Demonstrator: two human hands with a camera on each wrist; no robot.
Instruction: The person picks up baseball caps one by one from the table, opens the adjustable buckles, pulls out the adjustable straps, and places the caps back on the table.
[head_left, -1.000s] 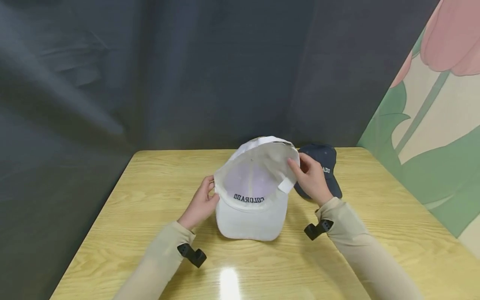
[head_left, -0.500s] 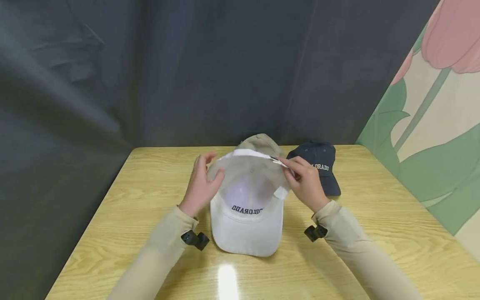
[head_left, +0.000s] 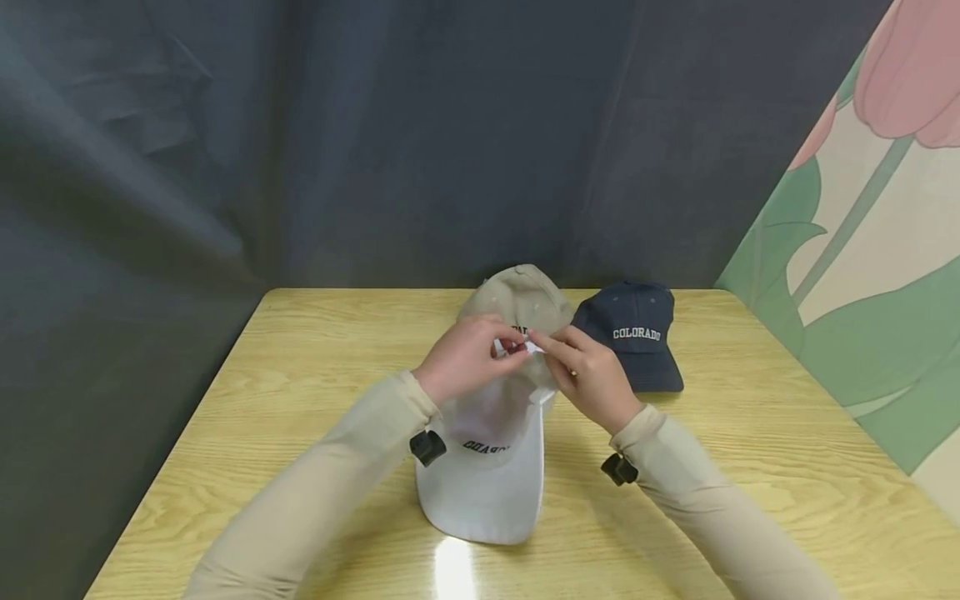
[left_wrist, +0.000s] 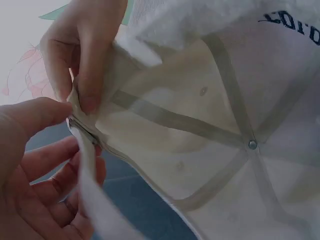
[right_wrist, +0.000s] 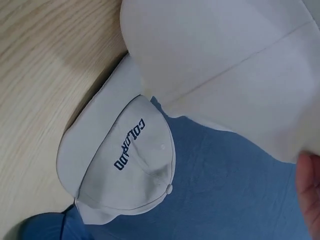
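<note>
Between my two hands is a white baseball cap (head_left: 483, 500), its inside facing me and its brim hanging down toward the near edge. My left hand (head_left: 471, 354) pinches the cap's back strap (left_wrist: 90, 177) where it meets a small dark buckle (left_wrist: 84, 131). From the other side, my right hand (head_left: 592, 377) pinches the same edge, its fingertips right beside the left ones. The left wrist view shows the inner seams (left_wrist: 170, 117) and a centre rivet (left_wrist: 252, 144). Lettering shows reversed inside the front. My fingers partly hide the strap.
Behind the white cap, a beige cap (head_left: 517, 292) with dark COLORADO lettering stands on the wooden table (head_left: 300, 400). A navy cap (head_left: 630, 321) sits to its right. Dark cloth (head_left: 450, 142) hangs at the back, and a tulip-patterned panel (head_left: 885, 292) stands on the right.
My left hand let go of the cap's left side and moved right to the strap. My right hand shifted left and slightly down. The white cap came lower and nearer, uncovering the beige cap.
</note>
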